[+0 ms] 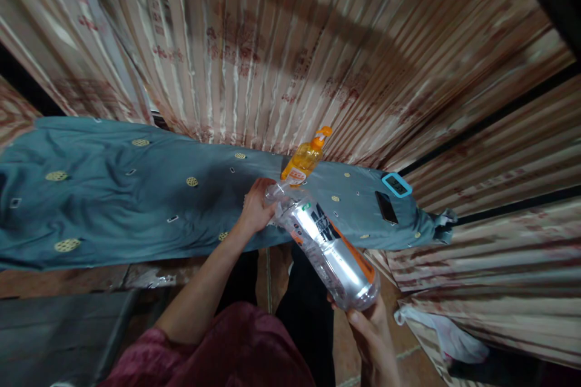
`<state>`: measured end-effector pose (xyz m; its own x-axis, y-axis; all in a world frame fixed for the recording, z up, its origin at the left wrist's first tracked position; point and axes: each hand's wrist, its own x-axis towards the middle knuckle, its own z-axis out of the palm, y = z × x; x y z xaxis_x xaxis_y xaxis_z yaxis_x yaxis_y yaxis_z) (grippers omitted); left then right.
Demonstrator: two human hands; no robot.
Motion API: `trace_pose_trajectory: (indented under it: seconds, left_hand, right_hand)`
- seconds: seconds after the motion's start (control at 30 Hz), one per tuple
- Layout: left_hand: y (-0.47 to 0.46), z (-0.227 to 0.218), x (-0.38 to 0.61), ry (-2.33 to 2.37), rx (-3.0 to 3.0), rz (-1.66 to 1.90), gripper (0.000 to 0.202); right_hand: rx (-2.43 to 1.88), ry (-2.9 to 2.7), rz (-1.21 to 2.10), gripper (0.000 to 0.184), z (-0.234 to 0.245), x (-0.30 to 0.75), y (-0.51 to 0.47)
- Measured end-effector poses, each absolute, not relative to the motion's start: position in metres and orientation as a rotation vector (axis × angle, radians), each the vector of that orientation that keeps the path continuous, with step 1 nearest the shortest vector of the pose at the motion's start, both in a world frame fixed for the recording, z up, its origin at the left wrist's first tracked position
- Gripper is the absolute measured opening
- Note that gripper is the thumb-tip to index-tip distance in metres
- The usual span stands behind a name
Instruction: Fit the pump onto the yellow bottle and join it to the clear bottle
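A large clear plastic bottle (331, 248) with an orange and black label lies tilted between my hands, its neck pointing away from me. My right hand (370, 326) grips its base from below. My left hand (256, 205) is closed around the neck and cap end. Just beyond the neck a small bottle of yellow oil (305, 160) with an orange cap stands on a surface covered by a teal cloth (113, 193) with gold round motifs.
A dark phone (386, 207) and a small device with a light blue rim (396, 184) lie on the cloth at the right. Corrugated metal sheeting (318, 42) forms the walls behind and at the right. A white bag (445, 332) lies on the floor at the right.
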<state>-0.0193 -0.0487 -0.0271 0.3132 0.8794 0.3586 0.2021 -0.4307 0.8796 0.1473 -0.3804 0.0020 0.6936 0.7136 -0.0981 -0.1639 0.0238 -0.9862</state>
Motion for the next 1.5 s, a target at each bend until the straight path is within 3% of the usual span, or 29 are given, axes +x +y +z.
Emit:
trace_pose_trajectory:
  seconds: [0.73,1.13,1.5]
  left_hand:
    - [-0.048,-0.03,-0.019,0.96,1.838,1.16,0.054]
    - [-0.048,-0.031,-0.019,0.944,1.852,1.156,0.059]
    - [-0.048,-0.031,-0.019,0.957,1.857,1.155,0.055]
  right_hand:
    - [-1.37,-0.455,0.712,0.091,0.01,0.147,-0.376]
    - [-1.436,-0.487,0.711,0.114,0.028,0.141,-0.374]
    - [-1.427,-0.468,0.681,0.106,0.022,0.142,-0.376]
